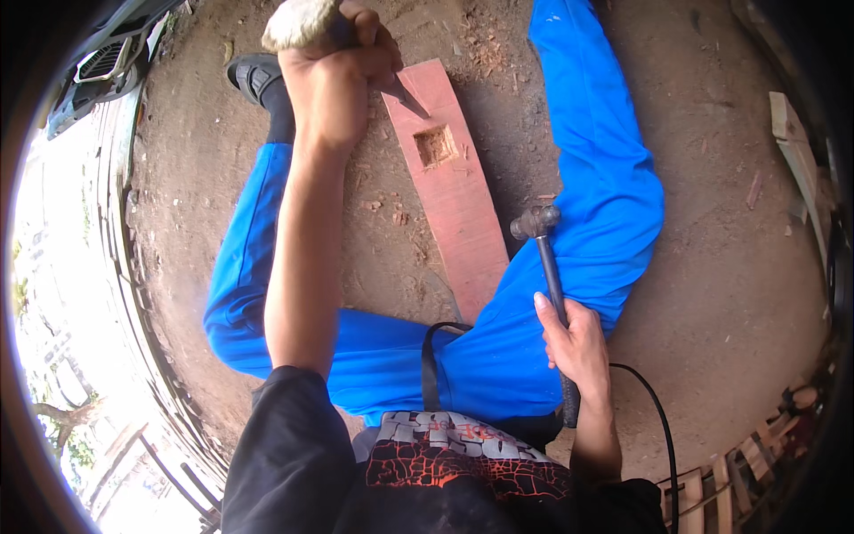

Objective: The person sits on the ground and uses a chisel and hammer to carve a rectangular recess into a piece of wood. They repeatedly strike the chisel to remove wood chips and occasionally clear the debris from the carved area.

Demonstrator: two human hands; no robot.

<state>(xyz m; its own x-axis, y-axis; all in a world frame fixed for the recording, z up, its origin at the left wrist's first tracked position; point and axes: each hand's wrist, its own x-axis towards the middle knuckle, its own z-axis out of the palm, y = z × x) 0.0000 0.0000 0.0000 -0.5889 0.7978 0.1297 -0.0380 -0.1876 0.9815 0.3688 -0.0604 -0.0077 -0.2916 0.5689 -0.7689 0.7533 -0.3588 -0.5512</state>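
Head view, L grip (334, 73): up at top of pic, fingers wrapped tight round chisel (407, 96).
Chisel position: pale, worn handle butt toward cam; dark blade slants down-R over plank (464, 214), tip just past far edge of recess (434, 145). Can't tell if tip touches wood.
R grip (576, 345): lower R, clamped on hammer (551, 271) handle, thumb laid along it.
Hammer position: head up, one end rounded, seen against R thigh edge, nr plank; can't tell if it rests there. Black handle end sticks out below hand.
Plank position: reddish, flat, lengthwise btwn legs; near end partly hidden by R thigh.
Recess: squarish, cut into far half of plank, rough pale-brown inside.
Chips: reddish wood chips (382, 210) on dirt ground (382, 271) L of plank, more past far end.
Clothes: blue trousers (592, 169), black tee w/ print (294, 449), grey shoe (255, 76) on L foot.
R edge: timber pcs (792, 147) on ground.
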